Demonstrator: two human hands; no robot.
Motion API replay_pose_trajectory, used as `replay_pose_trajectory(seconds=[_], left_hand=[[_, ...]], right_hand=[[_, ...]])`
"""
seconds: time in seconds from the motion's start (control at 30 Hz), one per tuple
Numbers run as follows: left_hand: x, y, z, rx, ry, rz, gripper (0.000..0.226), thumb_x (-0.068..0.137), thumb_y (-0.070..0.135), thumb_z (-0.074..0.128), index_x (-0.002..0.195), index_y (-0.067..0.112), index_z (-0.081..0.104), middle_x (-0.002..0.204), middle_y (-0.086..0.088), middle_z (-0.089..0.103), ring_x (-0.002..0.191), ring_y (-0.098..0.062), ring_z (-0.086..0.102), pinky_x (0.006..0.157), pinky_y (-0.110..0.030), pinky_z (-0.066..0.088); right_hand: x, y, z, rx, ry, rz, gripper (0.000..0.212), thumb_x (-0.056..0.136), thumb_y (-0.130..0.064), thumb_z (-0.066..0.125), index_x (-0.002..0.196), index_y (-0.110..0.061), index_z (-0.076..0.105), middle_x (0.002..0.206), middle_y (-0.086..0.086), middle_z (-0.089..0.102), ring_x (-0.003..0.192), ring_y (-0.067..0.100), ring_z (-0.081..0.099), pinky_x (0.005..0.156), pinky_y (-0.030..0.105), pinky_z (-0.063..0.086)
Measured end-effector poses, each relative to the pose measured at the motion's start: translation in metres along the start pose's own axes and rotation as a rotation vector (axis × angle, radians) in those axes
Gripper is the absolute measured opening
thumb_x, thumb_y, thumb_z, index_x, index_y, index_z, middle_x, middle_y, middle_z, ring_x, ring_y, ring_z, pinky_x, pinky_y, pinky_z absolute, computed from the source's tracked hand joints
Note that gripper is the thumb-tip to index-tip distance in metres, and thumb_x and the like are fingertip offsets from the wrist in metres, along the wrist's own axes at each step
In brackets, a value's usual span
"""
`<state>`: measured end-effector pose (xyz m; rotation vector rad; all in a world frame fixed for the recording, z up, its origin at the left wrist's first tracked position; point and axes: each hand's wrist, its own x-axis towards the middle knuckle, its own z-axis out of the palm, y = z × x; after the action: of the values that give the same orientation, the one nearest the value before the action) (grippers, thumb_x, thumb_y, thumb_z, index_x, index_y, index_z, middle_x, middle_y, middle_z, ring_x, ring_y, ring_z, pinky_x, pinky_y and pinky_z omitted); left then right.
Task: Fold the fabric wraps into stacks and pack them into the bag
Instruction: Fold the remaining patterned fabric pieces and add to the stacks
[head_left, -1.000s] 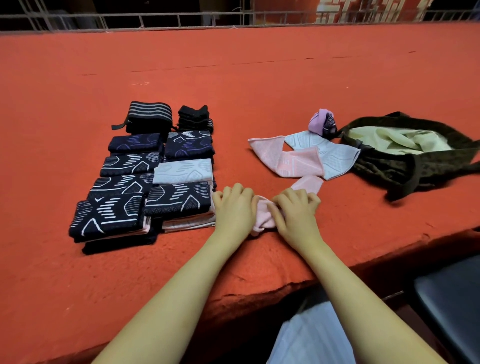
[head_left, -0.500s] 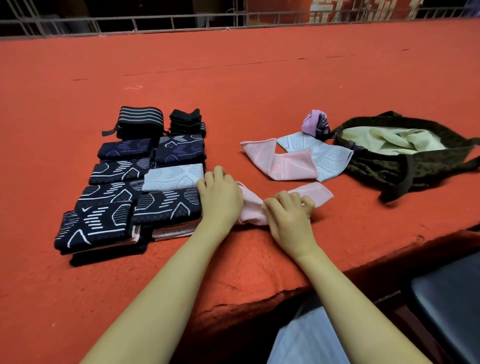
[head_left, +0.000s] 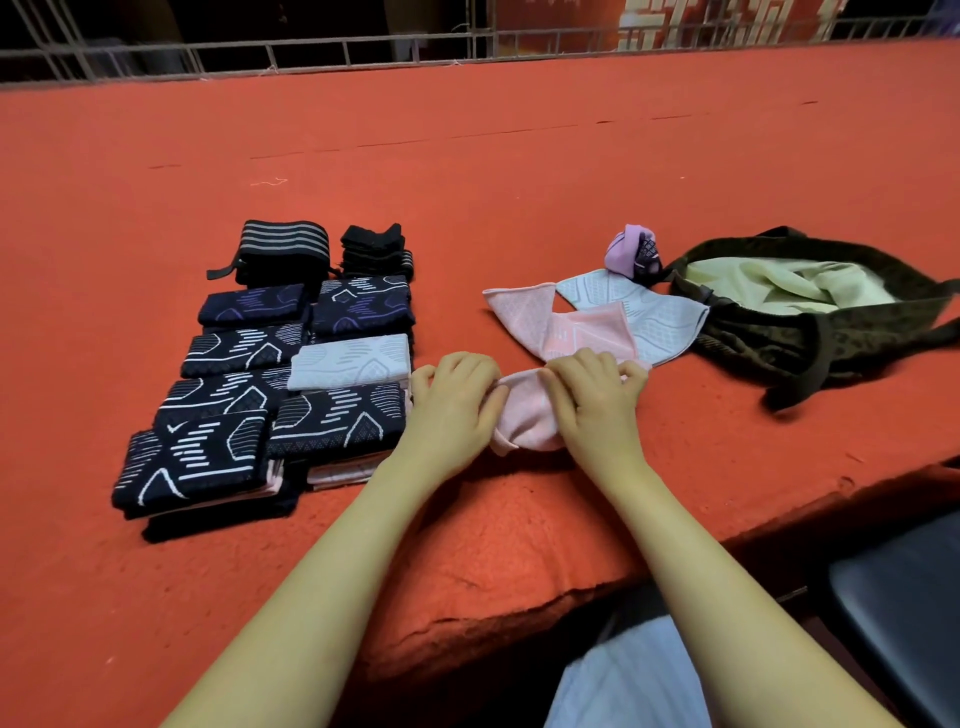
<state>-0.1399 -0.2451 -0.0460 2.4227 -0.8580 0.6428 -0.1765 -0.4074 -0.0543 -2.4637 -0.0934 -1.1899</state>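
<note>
While both hands, left (head_left: 457, 400) and right (head_left: 592, 402), are pinching the pink wrap (head_left: 524, 415) near the tabletop's front edge, I'm judging it light, limp, best gripped at its ends

Bare forearms, pale lap garment (head_left: 631, 680)

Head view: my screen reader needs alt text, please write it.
Both hands, left and right, fold a pink wrap on a red table. Folded dark stacks lie to the left; loose wraps and an open bag to the right.
</note>
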Motion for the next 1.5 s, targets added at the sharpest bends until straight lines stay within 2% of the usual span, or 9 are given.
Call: replay_pose_trajectory(seconds=[0.2, 0.37, 0.47, 0.57, 0.73, 0.83, 0.93, 1.27, 1.5], left_hand=[[-0.004, 0.006, -0.010, -0.133, 0.076, -0.142, 0.041, 0.084, 0.050, 0.031, 0.081, 0.021, 0.059, 0.077, 0.015, 0.050, 0.094, -0.009, 0.041, 0.080, -0.030, 0.017], [0.003, -0.001, 0.003, 0.344, -0.001, -0.251, 0.037, 0.076, 0.037, 0.038, 0.088, 0.015, 0.065, 0.097, -0.008, 0.063, 0.088, -0.031, 0.056, 0.076, -0.039, 0.035], [0.003, 0.005, 0.005, 0.293, 0.086, -0.125, 0.031, 0.076, 0.030, 0.044, 0.092, 0.012, 0.063, 0.103, -0.011, 0.061, 0.095, -0.027, 0.047, 0.075, -0.038, 0.028], [-0.014, 0.011, 0.014, 0.231, 0.096, 0.032, 0.021, 0.079, 0.025, 0.046, 0.086, 0.013, 0.062, 0.095, -0.005, 0.061, 0.090, -0.027, 0.054, 0.074, -0.036, 0.028], [-0.032, 0.004, 0.033, 0.234, 0.051, -0.070, 0.035, 0.080, 0.032, 0.045, 0.102, 0.014, 0.064, 0.111, -0.003, 0.063, 0.105, -0.018, 0.048, 0.082, -0.033, 0.028], [-0.023, 0.001, 0.039, 0.202, 0.045, -0.159, 0.037, 0.081, 0.034, 0.044, 0.106, 0.015, 0.063, 0.111, 0.000, 0.065, 0.110, -0.018, 0.055, 0.085, -0.034, 0.026], [-0.016, -0.003, 0.045, 0.164, 0.075, -0.230, 0.032, 0.080, 0.038, 0.045, 0.099, 0.019, 0.063, 0.100, 0.005, 0.067, 0.098, -0.017, 0.062, 0.083, -0.034, 0.025], [-0.020, -0.012, 0.056, 0.250, 0.299, -0.148, 0.024, 0.085, 0.032, 0.047, 0.075, 0.013, 0.058, 0.079, -0.004, 0.058, 0.086, -0.022, 0.041, 0.074, -0.037, 0.025], [-0.024, -0.003, 0.042, 0.043, 0.396, -0.042, 0.012, 0.099, 0.034, 0.039, 0.103, 0.026, 0.047, 0.105, 0.009, 0.045, 0.098, -0.017, 0.046, 0.080, -0.032, 0.022]], right_hand=[[0.015, 0.000, -0.010, -0.119, 0.019, -0.042, 0.027, 0.088, -0.033, 0.047, 0.073, -0.021, 0.066, 0.068, -0.003, 0.051, 0.071, 0.023, 0.053, 0.069, 0.030, 0.014], [0.013, -0.004, 0.008, -0.105, -0.055, 0.062, 0.032, 0.084, -0.038, 0.047, 0.100, -0.023, 0.069, 0.103, 0.005, 0.059, 0.092, 0.021, 0.040, 0.079, 0.032, 0.020], [0.002, 0.000, 0.006, 0.018, -0.088, 0.031, 0.028, 0.084, -0.032, 0.047, 0.099, -0.017, 0.064, 0.101, 0.003, 0.058, 0.092, 0.019, 0.044, 0.077, 0.028, 0.019], [-0.017, 0.010, 0.004, 0.106, -0.194, -0.026, 0.021, 0.086, -0.029, 0.045, 0.101, -0.022, 0.059, 0.098, -0.010, 0.060, 0.091, 0.012, 0.051, 0.077, 0.025, 0.016], [-0.025, 0.019, 0.017, -0.013, -0.373, -0.013, 0.046, 0.088, -0.046, 0.033, 0.123, -0.028, 0.058, 0.120, -0.012, 0.058, 0.112, 0.009, 0.046, 0.083, 0.024, 0.008], [-0.017, 0.019, 0.028, -0.054, -0.384, 0.013, 0.050, 0.087, -0.051, 0.032, 0.120, -0.030, 0.061, 0.117, -0.009, 0.060, 0.110, 0.017, 0.049, 0.081, 0.025, 0.007], [-0.009, 0.023, 0.040, -0.059, -0.363, 0.058, 0.043, 0.089, -0.051, 0.034, 0.111, -0.030, 0.065, 0.112, -0.010, 0.060, 0.110, 0.017, 0.048, 0.079, 0.024, 0.006], [0.008, 0.029, 0.064, -0.158, -0.191, 0.056, 0.032, 0.090, -0.034, 0.036, 0.083, -0.017, 0.063, 0.074, 0.003, 0.053, 0.072, 0.028, 0.053, 0.070, 0.035, 0.018], [0.011, 0.030, 0.057, -0.092, -0.116, 0.246, 0.042, 0.091, -0.038, 0.029, 0.089, -0.015, 0.064, 0.082, 0.007, 0.053, 0.083, 0.030, 0.050, 0.077, 0.035, 0.018]])
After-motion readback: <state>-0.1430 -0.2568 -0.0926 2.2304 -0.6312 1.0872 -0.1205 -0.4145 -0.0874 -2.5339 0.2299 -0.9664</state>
